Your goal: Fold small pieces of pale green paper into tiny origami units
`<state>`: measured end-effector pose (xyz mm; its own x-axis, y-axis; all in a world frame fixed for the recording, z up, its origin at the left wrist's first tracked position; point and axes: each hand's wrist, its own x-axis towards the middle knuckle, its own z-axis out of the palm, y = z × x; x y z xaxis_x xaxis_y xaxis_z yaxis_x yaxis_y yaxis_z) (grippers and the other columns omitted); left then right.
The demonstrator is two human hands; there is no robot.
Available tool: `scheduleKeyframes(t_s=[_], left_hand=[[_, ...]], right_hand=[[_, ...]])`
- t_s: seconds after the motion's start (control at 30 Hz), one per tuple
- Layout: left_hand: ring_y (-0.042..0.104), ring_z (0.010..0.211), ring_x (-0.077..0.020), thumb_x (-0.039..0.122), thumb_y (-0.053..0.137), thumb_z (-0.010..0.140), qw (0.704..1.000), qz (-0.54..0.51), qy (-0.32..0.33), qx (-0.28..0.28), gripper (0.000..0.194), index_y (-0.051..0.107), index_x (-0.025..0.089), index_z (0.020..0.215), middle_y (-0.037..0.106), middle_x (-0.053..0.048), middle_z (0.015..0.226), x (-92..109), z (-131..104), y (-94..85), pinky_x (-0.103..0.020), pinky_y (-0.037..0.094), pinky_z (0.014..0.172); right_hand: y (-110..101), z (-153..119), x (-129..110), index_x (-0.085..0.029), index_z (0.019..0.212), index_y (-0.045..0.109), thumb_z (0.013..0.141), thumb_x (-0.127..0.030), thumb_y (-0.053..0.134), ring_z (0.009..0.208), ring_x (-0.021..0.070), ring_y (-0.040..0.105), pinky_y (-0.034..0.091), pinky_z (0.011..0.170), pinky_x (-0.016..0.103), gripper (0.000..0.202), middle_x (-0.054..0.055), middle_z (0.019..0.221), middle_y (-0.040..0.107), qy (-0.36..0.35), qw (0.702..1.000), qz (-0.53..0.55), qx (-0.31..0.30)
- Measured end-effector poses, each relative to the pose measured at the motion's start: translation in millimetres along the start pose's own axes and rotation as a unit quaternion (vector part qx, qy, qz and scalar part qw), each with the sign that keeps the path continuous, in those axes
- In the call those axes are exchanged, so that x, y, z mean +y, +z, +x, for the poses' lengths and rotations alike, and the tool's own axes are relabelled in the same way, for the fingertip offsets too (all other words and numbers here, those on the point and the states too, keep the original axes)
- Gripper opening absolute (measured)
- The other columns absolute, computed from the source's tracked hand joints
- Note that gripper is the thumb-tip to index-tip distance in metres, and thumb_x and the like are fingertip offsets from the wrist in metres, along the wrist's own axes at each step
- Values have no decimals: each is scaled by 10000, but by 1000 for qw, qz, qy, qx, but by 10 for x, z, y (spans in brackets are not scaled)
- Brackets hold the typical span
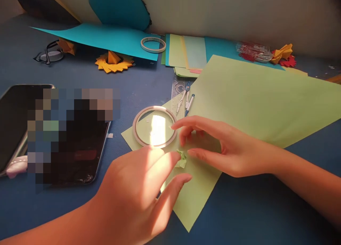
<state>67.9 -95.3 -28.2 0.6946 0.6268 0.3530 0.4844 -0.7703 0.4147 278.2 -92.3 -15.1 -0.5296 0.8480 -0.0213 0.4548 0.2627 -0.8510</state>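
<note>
A small crumpled piece of light green paper (181, 160) lies on a larger light green sheet (193, 198), between my two hands. The index fingertip of my left hand (141, 181) is at its left edge, while the thumb stands apart from it. From the right, my right hand (218, 143) curves over the sheet with thumb and index finger spread and nothing between them. Its index fingertip overlaps the right rim of a large roll of tape (135, 133), which lies flat just beyond my left hand. The other fingers of my left hand are partly hidden.
A compass (183, 97), a pen (190, 104) and a clear ruler (178, 82) lie beyond the tape. At left are two phones (20, 110), one partly blurred. Glasses (49, 56), a yellow folded-paper ring (106, 65), coloured sheets (119, 40) and a smaller tape roll (145, 49) line the back.
</note>
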Motion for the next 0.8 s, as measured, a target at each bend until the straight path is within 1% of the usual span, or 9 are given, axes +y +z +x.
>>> scheduleKeyframes(t_s=[0.07,0.13,0.17,0.3,0.43,0.53,0.6,0.7,0.8], left_hand=[[447,483,-141,232,520,805,999,7,-24,-36,105,574,183,880,515,-12,589,21,13,54,-280,357,440],[451,481,-137,222,481,822,997,-2,-51,-63,100,555,203,759,492,0,581,34,14,80,-277,355,444],[453,479,-131,214,475,824,996,-15,-63,-63,124,537,205,717,487,6,581,40,9,80,-273,357,448],[477,481,-116,171,506,801,995,-37,-91,-27,145,498,197,659,497,14,579,66,-19,39,-257,370,459],[480,459,-112,176,522,784,994,-23,-106,-27,164,478,193,627,523,15,561,87,-1,2,-247,372,429],[450,409,-86,184,525,783,992,-33,-116,-29,133,521,195,651,528,31,536,90,36,0,-222,357,393],[469,412,-76,185,540,777,992,-38,-119,-22,55,576,200,738,555,36,559,88,50,7,-207,367,398],[504,445,-76,190,552,776,992,-34,-120,-16,60,601,199,810,585,31,594,85,45,22,-199,381,419],[513,465,-77,196,551,776,994,-25,-109,-2,51,593,199,805,594,29,615,83,28,33,-200,384,436]], right_hand=[[29,-1,-1,-193,1205,422,776,-23,480,820,126,556,498,688,249,465,41,911,586,-1,1000,18,-8],[61,-8,-6,-183,1182,441,777,-26,487,813,126,564,497,709,260,436,37,890,594,-8,1000,19,2],[75,-15,-8,-176,1167,453,779,-30,490,812,124,568,495,713,257,416,34,880,597,-11,1000,17,11],[131,-47,-12,-145,1129,482,796,-46,487,776,102,576,480,699,225,347,23,837,608,-20,999,15,33],[170,-77,-25,-148,1096,505,790,-47,501,774,93,577,466,717,225,323,16,833,620,-30,998,12,52],[162,-103,-39,-135,967,549,792,-71,508,729,93,558,465,680,221,191,25,806,603,-37,997,28,56],[145,-118,-43,-133,887,563,781,-76,513,701,95,534,457,667,228,131,27,779,583,-40,998,21,41],[137,-129,-34,-144,819,573,772,-53,503,667,93,502,434,664,241,124,10,715,557,-57,998,-16,8],[168,-126,-14,-147,804,575,796,-57,493,648,93,491,406,646,241,122,-2,670,542,-74,996,-51,19]])
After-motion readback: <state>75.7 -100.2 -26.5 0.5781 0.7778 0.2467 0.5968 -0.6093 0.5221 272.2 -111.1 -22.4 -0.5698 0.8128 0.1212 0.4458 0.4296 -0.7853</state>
